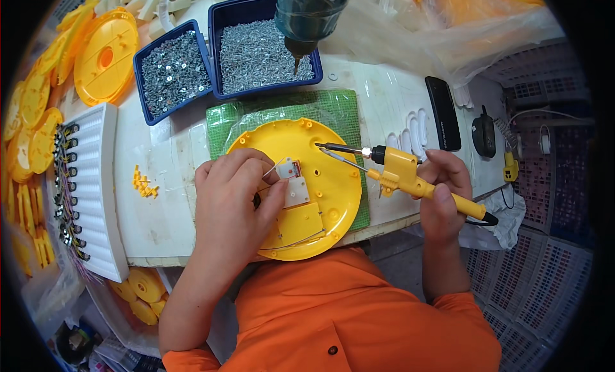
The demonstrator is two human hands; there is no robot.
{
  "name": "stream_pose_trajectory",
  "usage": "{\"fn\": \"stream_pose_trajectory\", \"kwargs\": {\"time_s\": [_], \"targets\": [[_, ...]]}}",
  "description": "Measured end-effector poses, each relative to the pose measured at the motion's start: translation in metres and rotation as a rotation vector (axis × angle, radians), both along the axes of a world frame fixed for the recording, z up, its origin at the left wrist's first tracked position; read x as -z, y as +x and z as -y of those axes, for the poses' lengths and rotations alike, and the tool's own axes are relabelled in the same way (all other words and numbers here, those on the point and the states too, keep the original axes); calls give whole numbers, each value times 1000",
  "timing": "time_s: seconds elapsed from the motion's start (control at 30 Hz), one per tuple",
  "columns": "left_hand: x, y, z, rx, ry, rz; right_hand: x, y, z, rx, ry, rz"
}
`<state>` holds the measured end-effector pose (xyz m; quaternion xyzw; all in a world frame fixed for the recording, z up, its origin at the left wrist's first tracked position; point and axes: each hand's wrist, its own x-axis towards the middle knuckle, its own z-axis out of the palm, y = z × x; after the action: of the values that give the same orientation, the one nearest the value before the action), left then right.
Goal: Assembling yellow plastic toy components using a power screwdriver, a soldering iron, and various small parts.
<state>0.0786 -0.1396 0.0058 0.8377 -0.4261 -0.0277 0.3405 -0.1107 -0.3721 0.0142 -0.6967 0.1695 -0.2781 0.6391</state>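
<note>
A round yellow plastic shell (339, 212) lies on a green mat (298, 103), its inner side up. My left hand (227, 192) is over the shell's left half, thumb and fingertips pinched on a thin pale wire (274, 167). Beside those fingertips is a small white part (296, 191) with a red piece on its upper end. In my right hand (443, 199) is a yellow soldering iron (398, 171) with a solder feed tube. Its tip points left, over the shell's upper right. My left palm hides part of the shell.
Blue bins of small metal parts (173, 71) and screws (259, 58) stand behind the mat. A power screwdriver (311, 13) hangs above. At left are a white foam tray (102, 192) with wired parts and yellow pegs (144, 183). A black phone (442, 112) lies right.
</note>
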Motion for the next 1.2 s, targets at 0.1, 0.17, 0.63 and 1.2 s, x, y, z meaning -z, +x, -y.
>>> {"fn": "stream_pose_trajectory", "kwargs": {"time_s": [0.1,0.17,0.63,1.2], "targets": [[0,0,0,-4,12,-16,3,-1,1,-21,-25,-5],[-2,0,-1,-1,20,-8,3,-1,0,-32,-21,27],[-29,14,-11,42,12,-280,-7,1,-10,-161,-92,-75],[-26,9,-3,-33,42,-36,-8,4,-10,-213,-202,-68]]}}
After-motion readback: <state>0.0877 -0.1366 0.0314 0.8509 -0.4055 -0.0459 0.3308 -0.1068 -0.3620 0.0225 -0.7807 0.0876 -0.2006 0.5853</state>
